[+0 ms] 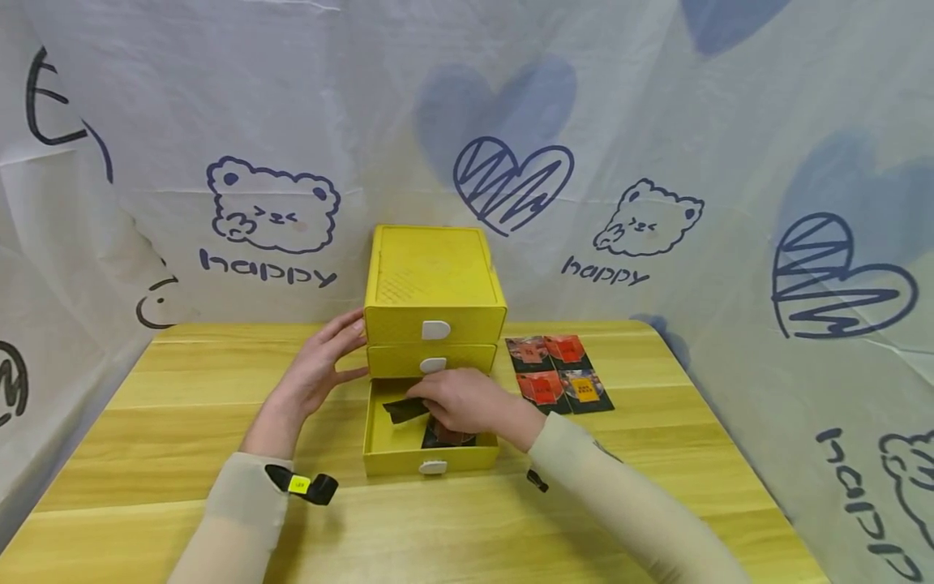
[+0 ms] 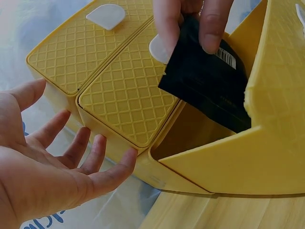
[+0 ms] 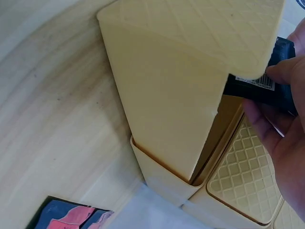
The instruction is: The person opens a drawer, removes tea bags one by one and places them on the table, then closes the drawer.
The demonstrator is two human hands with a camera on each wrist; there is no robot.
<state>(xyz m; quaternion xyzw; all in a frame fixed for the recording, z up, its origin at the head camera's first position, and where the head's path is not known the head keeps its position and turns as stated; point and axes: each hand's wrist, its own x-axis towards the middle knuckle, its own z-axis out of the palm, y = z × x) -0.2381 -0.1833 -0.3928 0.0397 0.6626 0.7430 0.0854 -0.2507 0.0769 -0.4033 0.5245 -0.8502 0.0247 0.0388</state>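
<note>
A small yellow cabinet [image 1: 436, 264] with three drawers and white pull tabs stands on the table. Its bottom drawer [image 1: 397, 464] is pulled out; the upper two are closed. My right hand [image 1: 467, 401] pinches a black sachet [image 2: 202, 71] with a barcode label between thumb and fingers, tilted over the open drawer. Inside the drawer, partly covered by that hand, lies another dark packet [image 1: 438, 436]. My left hand [image 1: 310, 375] rests its spread fingertips [image 2: 126, 160] against the cabinet's left side.
Right of the cabinet, several red-and-black packets [image 1: 541, 392] lie in two rows on the wooden table [image 1: 635, 470], one with an orange patch. Behind hangs a white cloth [image 1: 379, 105] printed with bears and hearts.
</note>
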